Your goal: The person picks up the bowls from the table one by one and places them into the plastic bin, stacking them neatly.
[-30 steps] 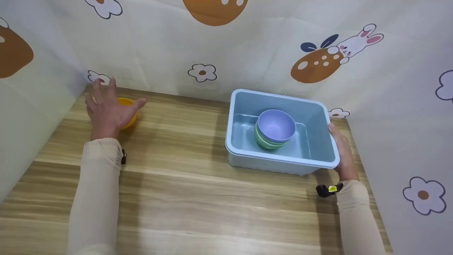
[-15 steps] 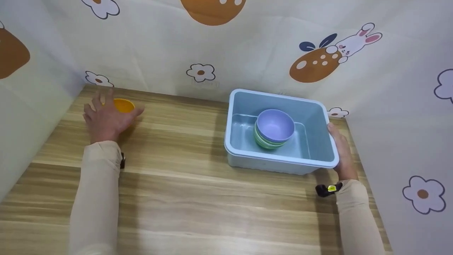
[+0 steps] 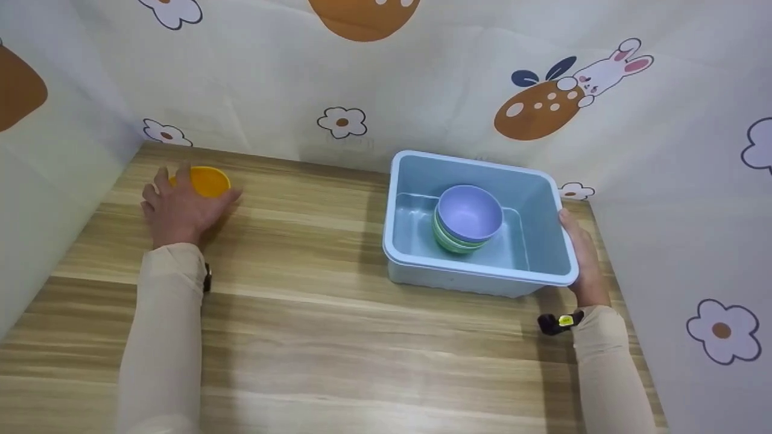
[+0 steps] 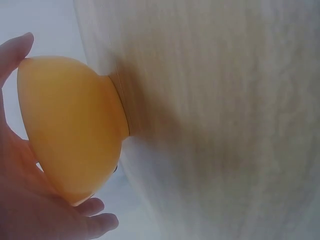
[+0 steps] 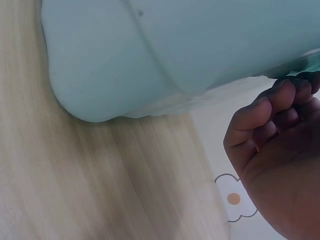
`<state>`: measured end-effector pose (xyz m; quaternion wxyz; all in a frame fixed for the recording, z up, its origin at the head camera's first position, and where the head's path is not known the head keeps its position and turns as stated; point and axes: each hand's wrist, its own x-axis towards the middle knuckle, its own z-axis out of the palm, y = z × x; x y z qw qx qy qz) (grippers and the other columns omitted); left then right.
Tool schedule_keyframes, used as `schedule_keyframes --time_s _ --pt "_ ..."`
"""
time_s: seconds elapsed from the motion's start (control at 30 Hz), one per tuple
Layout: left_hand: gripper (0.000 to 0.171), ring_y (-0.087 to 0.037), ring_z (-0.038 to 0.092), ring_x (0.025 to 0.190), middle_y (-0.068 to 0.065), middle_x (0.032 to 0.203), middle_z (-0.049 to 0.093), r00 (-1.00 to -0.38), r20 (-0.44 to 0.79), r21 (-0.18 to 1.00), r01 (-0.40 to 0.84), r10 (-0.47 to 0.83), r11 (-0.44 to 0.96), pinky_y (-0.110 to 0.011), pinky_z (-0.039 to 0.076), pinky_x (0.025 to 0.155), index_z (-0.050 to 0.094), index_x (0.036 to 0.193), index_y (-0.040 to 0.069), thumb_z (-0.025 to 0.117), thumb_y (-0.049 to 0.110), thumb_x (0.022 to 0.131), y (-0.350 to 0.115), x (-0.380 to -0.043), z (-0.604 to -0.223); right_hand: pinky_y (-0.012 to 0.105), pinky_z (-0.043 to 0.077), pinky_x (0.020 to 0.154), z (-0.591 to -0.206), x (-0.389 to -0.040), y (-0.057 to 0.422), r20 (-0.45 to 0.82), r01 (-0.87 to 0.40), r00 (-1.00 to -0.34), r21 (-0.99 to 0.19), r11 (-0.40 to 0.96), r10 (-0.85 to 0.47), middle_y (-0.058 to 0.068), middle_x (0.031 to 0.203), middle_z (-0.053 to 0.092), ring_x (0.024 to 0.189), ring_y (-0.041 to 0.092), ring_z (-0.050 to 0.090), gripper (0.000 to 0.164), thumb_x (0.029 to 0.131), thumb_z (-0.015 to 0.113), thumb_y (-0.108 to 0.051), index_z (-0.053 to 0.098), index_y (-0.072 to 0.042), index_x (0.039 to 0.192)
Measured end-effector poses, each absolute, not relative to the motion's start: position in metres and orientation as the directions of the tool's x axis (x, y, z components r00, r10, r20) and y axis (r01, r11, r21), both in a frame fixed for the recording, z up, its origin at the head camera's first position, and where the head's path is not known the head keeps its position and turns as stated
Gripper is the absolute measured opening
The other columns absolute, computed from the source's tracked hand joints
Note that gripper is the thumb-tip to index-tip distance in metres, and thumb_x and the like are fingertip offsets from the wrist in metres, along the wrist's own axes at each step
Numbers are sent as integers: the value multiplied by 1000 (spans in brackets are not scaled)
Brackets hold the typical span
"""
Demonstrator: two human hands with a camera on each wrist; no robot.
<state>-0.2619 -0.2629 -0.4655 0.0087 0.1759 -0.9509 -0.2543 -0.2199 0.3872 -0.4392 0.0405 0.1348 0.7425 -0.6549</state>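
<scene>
An orange bowl (image 3: 211,182) stands at the far left of the table in the head view. My left hand (image 3: 181,211) holds it from the near side. In the left wrist view the bowl (image 4: 75,125) shows from its side, foot on the table, with the thumb at one side of the rim and fingers round the other. My right hand (image 3: 585,259) grips the right end of a light blue plastic bin (image 3: 482,272), thumb on the rim and fingers curled beneath it. Inside the bin sits a stack of bowls, a purple bowl (image 3: 470,212) over green ones (image 3: 451,242).
The wood-grain table (image 3: 313,337) has a patterned cloth wall (image 3: 265,72) behind it and more cloth at both sides. The bin stands near the back right, close to the rear cloth. Bare tabletop lies between the orange bowl and the bin.
My left hand has come back and down around the orange bowl, its fingers drawing in toward the rim. The right hand and the bin have stayed put.
</scene>
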Motion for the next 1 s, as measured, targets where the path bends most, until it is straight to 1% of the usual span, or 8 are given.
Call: schedule_keyframes --time_s 0.07,0.23,0.33,0.4,0.63,0.83,1.0 --pt "124 -65 13 142 -36 164 2 -938 -83 490 -333 -337 806 -79 16 112 7 164 13 47 91 77 -262 -262 -464 25 57 70 -438 -219 387 -236 253 -961 -961 114 146 -10 93 69 82 8 67 40 102 44 -60 60 -26 117" --pt "127 -65 18 139 -35 163 3 -936 -106 497 -341 -335 798 -80 26 107 4 164 10 58 84 76 -262 -262 -463 26 58 70 -438 -219 388 -230 249 -962 -960 125 149 -10 94 70 82 8 68 42 101 45 -61 60 -26 119" --pt "128 -64 20 137 -36 161 6 -936 -108 498 -342 -334 797 -80 28 105 4 164 9 62 81 76 -262 -262 -464 26 58 70 -438 -219 388 -228 249 -961 -960 130 153 -9 94 70 83 9 68 43 101 45 -62 60 -25 120" --pt "128 -64 21 136 -37 160 7 -935 -108 501 -344 -337 794 -79 29 104 5 164 9 64 80 76 -262 -262 -464 26 58 70 -439 -220 389 -233 254 -961 -957 140 152 -10 95 69 83 8 67 44 101 45 -63 60 -26 121" --pt "122 -61 26 133 -36 158 15 -932 -88 508 -346 -352 789 -76 35 101 11 163 7 68 73 77 -261 -260 -463 26 56 68 -442 -222 392 -231 260 -959 -950 174 166 -11 90 69 80 8 66 43 100 45 -62 61 -26 116" --pt "121 -61 27 131 -38 155 17 -936 -81 491 -337 -343 803 -76 35 101 12 162 5 68 71 78 -259 -258 -461 27 58 70 -440 -222 394 -240 265 -961 -942 203 139 -10 95 68 83 9 67 46 101 44 -62 58 -24 122" --pt "118 -61 27 131 -38 154 19 -942 -55 498 -313 -331 809 -76 34 100 18 161 4 69 70 78 -257 -258 -456 29 59 69 -436 -225 398 -261 276 -961 -933 232 97 -10 94 70 82 9 69 47 102 42 -62 57 -23 122"
